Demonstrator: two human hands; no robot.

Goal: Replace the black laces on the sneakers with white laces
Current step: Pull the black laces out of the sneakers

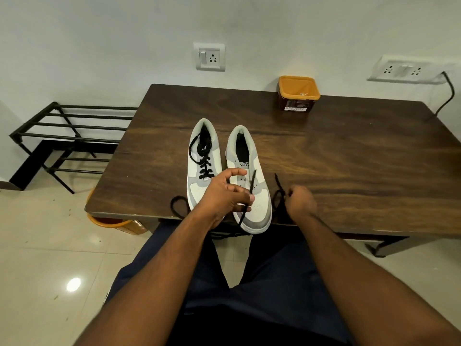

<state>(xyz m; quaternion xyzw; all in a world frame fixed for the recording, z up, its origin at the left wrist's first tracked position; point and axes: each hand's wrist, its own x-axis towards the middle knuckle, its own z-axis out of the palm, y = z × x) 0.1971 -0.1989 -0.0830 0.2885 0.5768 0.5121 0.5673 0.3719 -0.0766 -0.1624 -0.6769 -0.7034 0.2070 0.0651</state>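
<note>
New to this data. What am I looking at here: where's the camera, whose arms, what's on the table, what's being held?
No robot here: a person works with bare hands. The single picture comes from a wide-angle camera on their head, looking forward and down, so the arms reaching in from the bottom are their own.

On the wooden table stand two grey-and-white sneakers. The left sneaker is laced in black. The right sneaker has empty upper eyelets; its black lace is out and strung between the hands. The left hand holds one stretch with curled fingers; the right hand is closed on the other end. At the back sits an orange tub. No white laces are clearly visible.
</note>
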